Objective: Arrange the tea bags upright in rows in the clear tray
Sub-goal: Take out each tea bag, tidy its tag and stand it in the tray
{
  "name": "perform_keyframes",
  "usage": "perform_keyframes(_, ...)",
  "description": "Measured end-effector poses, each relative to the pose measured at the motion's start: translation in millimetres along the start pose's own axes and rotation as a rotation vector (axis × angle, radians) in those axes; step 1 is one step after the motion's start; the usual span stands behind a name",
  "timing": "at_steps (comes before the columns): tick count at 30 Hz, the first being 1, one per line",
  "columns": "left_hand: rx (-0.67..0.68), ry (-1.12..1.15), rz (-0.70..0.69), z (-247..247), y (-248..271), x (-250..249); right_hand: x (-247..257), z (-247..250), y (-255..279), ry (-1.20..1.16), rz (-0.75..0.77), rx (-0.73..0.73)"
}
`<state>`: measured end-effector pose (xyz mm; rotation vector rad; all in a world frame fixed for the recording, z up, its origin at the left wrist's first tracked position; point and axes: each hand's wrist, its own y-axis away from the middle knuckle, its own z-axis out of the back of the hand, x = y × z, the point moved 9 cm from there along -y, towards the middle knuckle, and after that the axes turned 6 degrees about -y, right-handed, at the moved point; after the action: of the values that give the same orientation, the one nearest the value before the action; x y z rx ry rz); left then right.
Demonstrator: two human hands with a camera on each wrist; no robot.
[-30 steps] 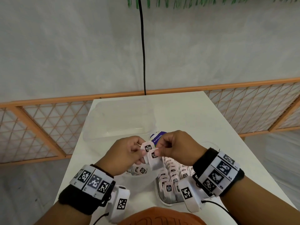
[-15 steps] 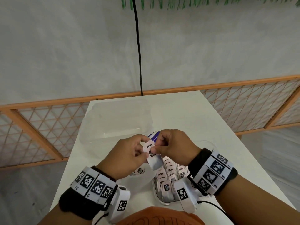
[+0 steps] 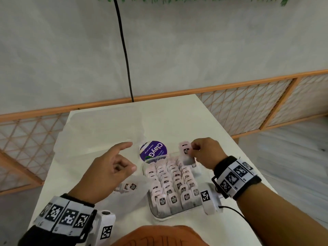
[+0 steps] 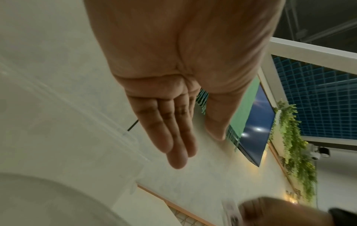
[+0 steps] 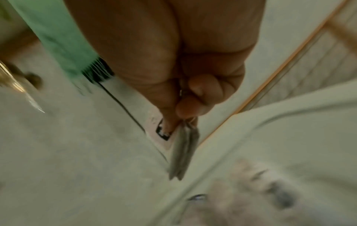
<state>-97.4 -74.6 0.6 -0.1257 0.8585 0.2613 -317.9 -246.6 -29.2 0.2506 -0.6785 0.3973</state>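
Observation:
A clear tray (image 3: pixel 159 217) near the table's front edge holds several rows of upright pink tea bags (image 3: pixel 170 181). My right hand (image 3: pixel 193 149) pinches one tea bag (image 3: pixel 185 151) by its tag, just above the tray's far right corner. In the right wrist view the tea bag (image 5: pixel 183 152) hangs edge-on below the right hand's (image 5: pixel 179 120) pinched fingers. My left hand (image 3: pixel 130 157) hovers left of the tray, relaxed and holding nothing. Its fingers (image 4: pixel 179 145) show straight in the left wrist view. A few loose tea bags (image 3: pixel 129 186) lie under the left hand.
A round pack with a purple label (image 3: pixel 153 150) lies just beyond the tray. A large clear plastic container (image 3: pixel 99 132) stands at the back left of the white table (image 3: pixel 186 118). An orange lattice fence (image 3: pixel 248 107) runs behind the table.
Both hands held one tea bag together over the tray. Now the left hand has let go and swung left, and the right hand has carried the tea bag right.

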Motion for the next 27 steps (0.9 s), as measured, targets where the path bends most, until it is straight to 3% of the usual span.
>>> perform_keyframes(3,0.001,-0.006,0.023,0,1,10,-40,1,-5,0.270,-0.163,0.073)
perform_keyframes(7,0.029,-0.035,0.040,-6,3,15,-65,-24,-2,0.592,-0.220,0.316)
perform_keyframes(12,0.045,-0.005,0.061,-6,6,19,-93,-48,-11,0.635,-0.329,0.455)
perform_keyframes(14,0.042,-0.004,0.065,-5,7,20,-104,-63,-16,0.681,-0.305,0.527)
perform_keyframes(19,0.029,0.014,0.089,0,9,27,-145,-95,-58,0.871,-0.157,0.521)
perform_keyframes(23,0.020,0.015,0.098,1,10,30,-144,-112,-61,0.875,-0.113,0.579)
perform_keyframes(27,0.011,0.015,0.109,1,11,33,-125,-109,-56,0.827,-0.098,0.536)
